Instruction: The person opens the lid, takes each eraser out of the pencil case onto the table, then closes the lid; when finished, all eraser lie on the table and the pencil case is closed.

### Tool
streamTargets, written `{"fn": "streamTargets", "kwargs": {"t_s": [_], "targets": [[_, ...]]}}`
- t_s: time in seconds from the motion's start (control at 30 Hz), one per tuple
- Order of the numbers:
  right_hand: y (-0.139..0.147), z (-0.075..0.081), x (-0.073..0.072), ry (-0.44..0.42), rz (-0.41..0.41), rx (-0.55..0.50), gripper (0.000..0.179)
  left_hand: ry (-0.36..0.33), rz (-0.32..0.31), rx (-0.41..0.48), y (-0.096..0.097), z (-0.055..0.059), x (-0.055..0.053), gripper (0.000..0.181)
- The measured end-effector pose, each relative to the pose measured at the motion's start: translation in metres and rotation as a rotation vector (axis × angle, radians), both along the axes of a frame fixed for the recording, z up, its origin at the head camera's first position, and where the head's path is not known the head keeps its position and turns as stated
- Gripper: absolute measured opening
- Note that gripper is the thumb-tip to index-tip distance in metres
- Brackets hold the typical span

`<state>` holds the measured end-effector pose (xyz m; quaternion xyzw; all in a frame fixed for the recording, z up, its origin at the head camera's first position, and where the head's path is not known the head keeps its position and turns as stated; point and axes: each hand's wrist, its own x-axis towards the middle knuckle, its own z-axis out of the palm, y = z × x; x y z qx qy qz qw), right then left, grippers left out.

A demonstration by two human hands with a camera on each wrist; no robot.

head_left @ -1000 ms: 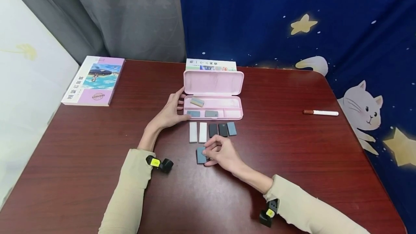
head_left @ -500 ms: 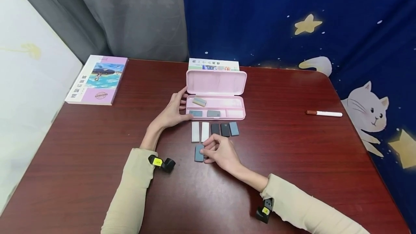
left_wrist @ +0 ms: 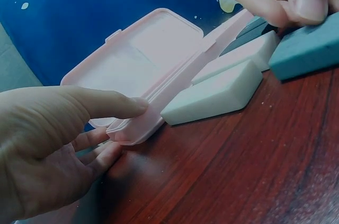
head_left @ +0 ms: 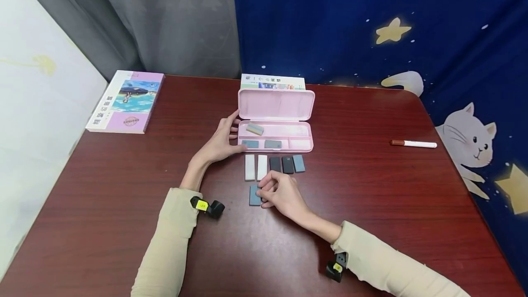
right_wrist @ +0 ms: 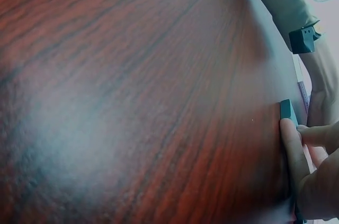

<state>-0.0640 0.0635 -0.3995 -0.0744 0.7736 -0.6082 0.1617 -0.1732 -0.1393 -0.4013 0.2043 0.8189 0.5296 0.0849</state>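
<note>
My left hand [head_left: 218,143] holds the left end of an open pink pencil case [head_left: 310,146], thumb at the front edge and fingers along the side. My right hand [head_left: 284,195] pinches a blue-grey eraser [head_left: 254,195] by its right side, low over the table in front of the case. Between that hand and the case stands a row: two white erasers [head_left: 249,167], two black erasers [head_left: 287,165] and another blue-grey eraser [head_left: 299,163]. Inside the case, a striped eraser [head_left: 255,129] lies in the long rear compartment, and two grey-blue erasers [head_left: 273,144] in front compartments.
Behind the raised lid lies a book [head_left: 284,81]. Another book [head_left: 125,101] is at the back left of the brown table [head_left: 350,187]. A white marker with a brown cap [head_left: 418,144] lies at the right. Curtains hang behind the table.
My right hand has moved slightly left with the blue-grey eraser, which now lies straighter, then stayed about still. The left hand keeps its place on the pencil case. The head view has shifted a little.
</note>
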Motion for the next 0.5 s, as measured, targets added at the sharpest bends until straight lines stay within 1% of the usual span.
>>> {"fn": "streamTargets", "kwargs": {"t_s": [0.07,0.17,0.3,0.4,0.5], "targets": [[0.000,0.000,0.000,0.007,0.002,0.001,0.012,0.003,0.002,0.000,0.000,0.000,0.000,0.095],[0.001,-0.006,-0.002,0.009,0.001,0.001,0.012,0.002,0.000,-0.001,0.001,0.000,-0.001,0.095],[0.002,-0.026,-0.006,0.010,-0.006,0.017,0.012,0.002,-0.003,-0.005,0.001,0.000,-0.001,0.095],[0.002,-0.036,-0.008,0.028,-0.002,0.031,0.011,0.003,-0.001,-0.005,0.001,0.000,0.000,0.095],[0.002,-0.037,-0.008,0.040,0.007,0.035,0.011,0.002,0.001,-0.003,0.000,-0.001,0.000,0.096]]}}
